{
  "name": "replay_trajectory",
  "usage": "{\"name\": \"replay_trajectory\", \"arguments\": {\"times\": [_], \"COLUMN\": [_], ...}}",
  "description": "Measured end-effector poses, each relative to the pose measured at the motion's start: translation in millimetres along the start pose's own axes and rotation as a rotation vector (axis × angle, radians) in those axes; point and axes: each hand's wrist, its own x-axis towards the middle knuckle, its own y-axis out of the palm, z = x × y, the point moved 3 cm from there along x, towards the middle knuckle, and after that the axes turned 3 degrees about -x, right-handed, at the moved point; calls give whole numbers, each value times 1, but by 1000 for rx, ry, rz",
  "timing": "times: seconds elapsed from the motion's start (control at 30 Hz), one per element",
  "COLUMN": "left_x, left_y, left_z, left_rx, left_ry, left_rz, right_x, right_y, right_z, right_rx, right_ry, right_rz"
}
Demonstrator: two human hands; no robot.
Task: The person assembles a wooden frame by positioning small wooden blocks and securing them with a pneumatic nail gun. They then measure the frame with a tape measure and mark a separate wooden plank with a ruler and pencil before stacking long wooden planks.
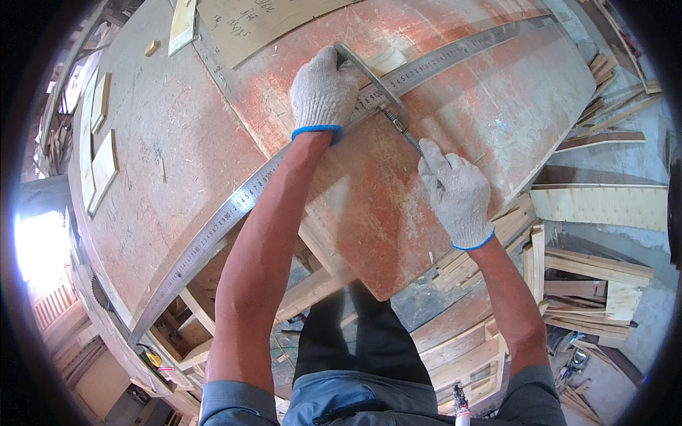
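My left hand, in a pale knitted glove with a blue cuff, holds the far end of a metal screw clamp. The clamp lies slantwise across a long steel ruler, over its graduated face. My right hand, gloved alike, has its fingers on the near end of the clamp's threaded screw; any handle is hidden inside the glove. A pale wood piece lies just beyond the clamp. The ruler runs from lower left to upper right over a worn, reddish board tabletop.
Thin wood strips lie on the left of the tabletop. A brown sheet with handwriting is at the far side. Stacked timber fills the right floor. A circular saw blade shows at left. A lit cigarette juts in below.
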Motion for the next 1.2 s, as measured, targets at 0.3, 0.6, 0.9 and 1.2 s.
{"name": "replay_trajectory", "arguments": {"times": [0.3, 0.6, 0.9, 1.2], "left_x": [-1, 3, 6, -2], "left_y": [7, 22, 16, -3], "left_z": [-1, 12, 9, -3], "left_rx": [-60, -207, 39, -55], "left_ry": [-60, -116, 114, -32], "left_rz": [59, 110, 53, -7], "right_x": [-20, 0, 11, 7], "right_y": [-9, 16, 6, -20], "right_z": [0, -3, -18, 8], "right_rx": [1651, 1473, -159, -423], "right_ry": [815, 691, -250, -407], "right_rz": [42, 165, -117, -50]}}
